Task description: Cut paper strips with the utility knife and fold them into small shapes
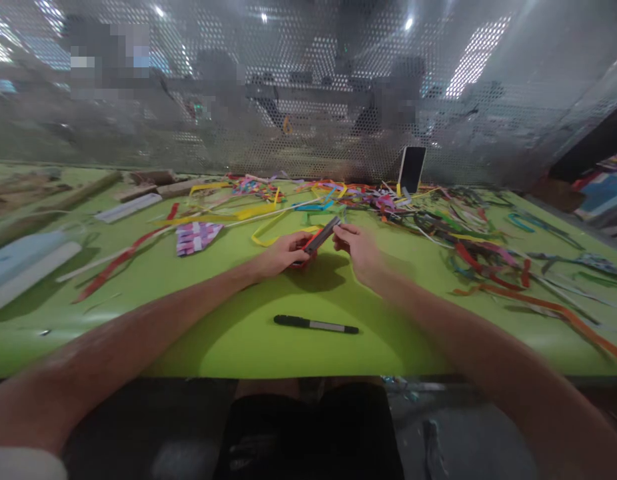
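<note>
My left hand (283, 255) is wrapped round a red and dark grey tool (322, 238) that looks like a stapler. Its grey bar tilts up to the right, above the green tabletop (238, 347). At the raised end, my right hand (357, 248) has thumb and fingers pressed together. Whether they grip the bar's tip or a small piece there, I cannot tell. Nearer to me, a black marker pen (316, 325) with a pale band lies capped on the table.
Coloured ribbon strips (388, 200) lie heaped along the back and right. A phone (411, 169) stands upright before a perforated metal screen (308, 100). To the left are a woven pink and purple piece (196, 238), a red strip (108, 272) and a pale blue box-like object (28, 263).
</note>
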`<action>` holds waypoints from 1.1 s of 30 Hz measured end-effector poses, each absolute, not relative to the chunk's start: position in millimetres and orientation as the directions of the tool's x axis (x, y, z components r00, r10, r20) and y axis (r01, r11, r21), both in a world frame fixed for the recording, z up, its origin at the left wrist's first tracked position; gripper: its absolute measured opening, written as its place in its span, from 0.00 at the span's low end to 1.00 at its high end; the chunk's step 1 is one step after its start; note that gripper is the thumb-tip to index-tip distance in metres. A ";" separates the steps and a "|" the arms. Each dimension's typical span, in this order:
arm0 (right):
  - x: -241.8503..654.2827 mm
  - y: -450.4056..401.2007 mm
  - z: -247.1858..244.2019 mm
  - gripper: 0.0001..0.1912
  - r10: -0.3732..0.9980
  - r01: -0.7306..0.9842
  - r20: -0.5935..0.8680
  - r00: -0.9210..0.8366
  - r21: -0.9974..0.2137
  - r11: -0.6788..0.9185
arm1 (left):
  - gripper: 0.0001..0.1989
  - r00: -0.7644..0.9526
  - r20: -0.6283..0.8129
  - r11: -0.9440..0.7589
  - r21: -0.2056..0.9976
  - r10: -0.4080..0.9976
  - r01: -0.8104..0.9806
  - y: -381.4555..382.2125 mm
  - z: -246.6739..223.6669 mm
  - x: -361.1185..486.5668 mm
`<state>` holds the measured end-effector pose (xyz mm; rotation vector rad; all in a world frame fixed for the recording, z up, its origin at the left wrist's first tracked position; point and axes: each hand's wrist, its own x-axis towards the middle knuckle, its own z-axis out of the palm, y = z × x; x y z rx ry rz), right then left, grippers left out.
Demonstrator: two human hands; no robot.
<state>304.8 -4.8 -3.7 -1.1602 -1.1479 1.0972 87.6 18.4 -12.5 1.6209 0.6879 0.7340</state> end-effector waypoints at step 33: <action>296.3 -9.4 -2.6 0.13 0.973 -0.160 0.218 0.082 -0.960 0.228 | 0.17 0.560 0.009 -0.126 0.977 0.829 0.170 15.6 -10.0 91.3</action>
